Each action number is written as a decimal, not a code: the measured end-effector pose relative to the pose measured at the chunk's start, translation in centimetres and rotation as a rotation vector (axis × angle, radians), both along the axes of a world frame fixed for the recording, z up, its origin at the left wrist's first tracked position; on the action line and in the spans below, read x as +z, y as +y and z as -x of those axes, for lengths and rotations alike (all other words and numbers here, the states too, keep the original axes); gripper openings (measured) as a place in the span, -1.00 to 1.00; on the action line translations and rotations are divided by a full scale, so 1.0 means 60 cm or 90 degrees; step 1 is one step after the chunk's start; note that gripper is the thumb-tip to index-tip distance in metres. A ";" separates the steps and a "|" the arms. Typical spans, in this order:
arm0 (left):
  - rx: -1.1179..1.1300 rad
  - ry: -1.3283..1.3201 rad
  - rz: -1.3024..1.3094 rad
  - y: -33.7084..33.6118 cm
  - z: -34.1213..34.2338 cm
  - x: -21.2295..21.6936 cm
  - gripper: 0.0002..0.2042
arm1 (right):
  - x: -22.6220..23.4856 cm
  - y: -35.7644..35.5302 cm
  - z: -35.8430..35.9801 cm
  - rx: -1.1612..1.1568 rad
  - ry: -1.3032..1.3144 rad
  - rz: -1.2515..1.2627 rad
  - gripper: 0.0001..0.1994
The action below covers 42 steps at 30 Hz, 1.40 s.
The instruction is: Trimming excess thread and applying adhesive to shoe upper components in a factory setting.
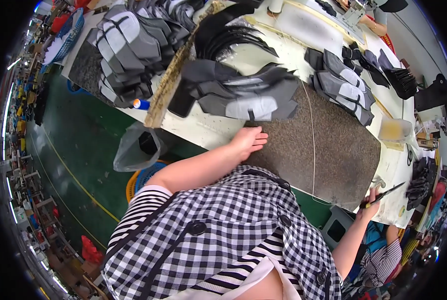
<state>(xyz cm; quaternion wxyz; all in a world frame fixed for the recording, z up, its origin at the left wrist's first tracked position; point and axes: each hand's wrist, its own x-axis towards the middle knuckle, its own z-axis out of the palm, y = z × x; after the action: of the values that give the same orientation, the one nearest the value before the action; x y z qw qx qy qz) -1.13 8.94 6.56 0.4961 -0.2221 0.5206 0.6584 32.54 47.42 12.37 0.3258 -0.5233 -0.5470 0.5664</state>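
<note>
Nearby, grey cut pieces point(253, 97) beside left hand point(248, 141)

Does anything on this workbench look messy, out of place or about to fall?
Mostly orderly. One oddity: a small blue-and-orange tube lies right at the table edge below the grey cut pieces. The left hand rests flat on the brown mat; the right hand holds scissors.

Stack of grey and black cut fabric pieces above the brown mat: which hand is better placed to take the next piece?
Left hand: empty, flat on the brown speckled mat just below the stack of grey fabric pieces. Right hand is farther away, holding scissors.
</note>
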 end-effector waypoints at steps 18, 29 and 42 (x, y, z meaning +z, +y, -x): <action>-0.154 0.946 0.260 0.088 0.111 0.081 -0.80 | -0.186 -0.270 0.554 0.525 -0.039 -0.144 -0.84; -0.110 0.947 0.232 -0.057 0.143 0.137 -0.81 | -0.107 -0.244 0.566 0.432 0.044 0.035 -0.84; 0.171 0.694 0.215 -0.026 0.283 0.069 -0.81 | -0.124 -0.347 0.595 0.877 -0.087 -0.347 -0.80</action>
<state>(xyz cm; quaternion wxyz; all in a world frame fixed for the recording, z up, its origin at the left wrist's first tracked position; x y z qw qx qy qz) -18.13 7.39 10.68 0.0266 0.0085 0.7655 0.6429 -3.13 26.62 4.94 -0.0195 0.0038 -0.8915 0.4527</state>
